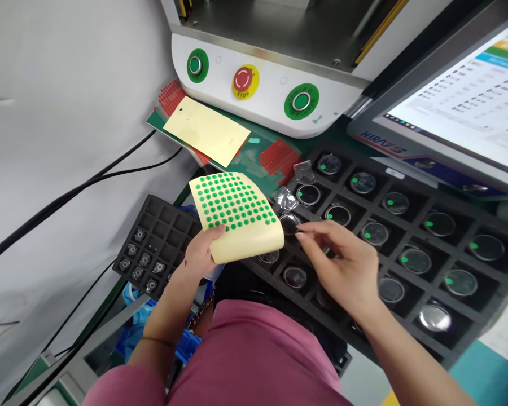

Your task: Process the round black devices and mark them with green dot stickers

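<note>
A cream sheet [237, 206] with rows of round green stickers bends upward at its lower edge, its lower left part pinched in my left hand [201, 251]. Over the large black foam tray [410, 296], my right hand [345, 262] has its thumb and index finger together beside a round clear disc [289, 224]; whatever lies between the fingertips is too small to make out. Other round discs sit in the tray's compartments, several with a green dot, such as the disc [375, 233] right of my hand.
A smaller black tray [167, 217] with small parts is at the left. Behind stand a white machine panel [271, 104] with a red stop button [242, 79] and a monitor [469, 101]. A cream card [207, 129] lies on a green board. Black cables [88, 183] run along the left.
</note>
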`<state>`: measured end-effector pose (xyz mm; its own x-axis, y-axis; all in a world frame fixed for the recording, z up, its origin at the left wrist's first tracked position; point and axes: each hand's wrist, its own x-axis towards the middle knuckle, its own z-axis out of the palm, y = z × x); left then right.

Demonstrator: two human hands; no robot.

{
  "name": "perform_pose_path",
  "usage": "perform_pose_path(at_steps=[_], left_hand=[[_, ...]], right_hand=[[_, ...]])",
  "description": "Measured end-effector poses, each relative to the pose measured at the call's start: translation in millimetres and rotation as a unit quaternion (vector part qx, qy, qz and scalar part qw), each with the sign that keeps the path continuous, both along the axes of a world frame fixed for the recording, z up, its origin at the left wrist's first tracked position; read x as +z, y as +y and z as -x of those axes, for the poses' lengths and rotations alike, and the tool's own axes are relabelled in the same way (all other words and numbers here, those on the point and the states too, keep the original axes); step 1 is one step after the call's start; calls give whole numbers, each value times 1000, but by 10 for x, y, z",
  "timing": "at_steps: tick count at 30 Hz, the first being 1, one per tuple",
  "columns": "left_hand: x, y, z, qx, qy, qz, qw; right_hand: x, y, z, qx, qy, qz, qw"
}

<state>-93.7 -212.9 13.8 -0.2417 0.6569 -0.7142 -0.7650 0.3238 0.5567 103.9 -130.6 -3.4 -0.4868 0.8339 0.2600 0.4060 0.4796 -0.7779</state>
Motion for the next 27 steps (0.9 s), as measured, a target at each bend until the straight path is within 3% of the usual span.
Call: perform_pose_path(at_steps=[3, 6, 12, 15, 20, 23, 27], left_hand=[[-6, -43, -26, -51, -25, -36, 998], [31, -80, -62, -77, -46, -63, 994], [81, -88, -100, -100, -49, -65, 992], [29, -48, -20, -43, -10, -39, 998], [-15, -2, 192, 99, 92, 19, 991], [-71, -24, 265, 109, 96, 30, 989], [-327, -10, 292, 78, 7, 29, 996]], right_hand=[[147, -39, 75, 47, 6, -61, 997], [190, -59, 108, 57, -5, -114, 992], [219, -78, 87, 76, -11, -121, 990], [106, -10, 52, 68, -7, -79, 995], [-327, 158, 7, 91, -94, -52, 990], [-477, 191, 17, 91, -156, -55, 982], [-443, 197, 69, 89, -240, -43, 966]])
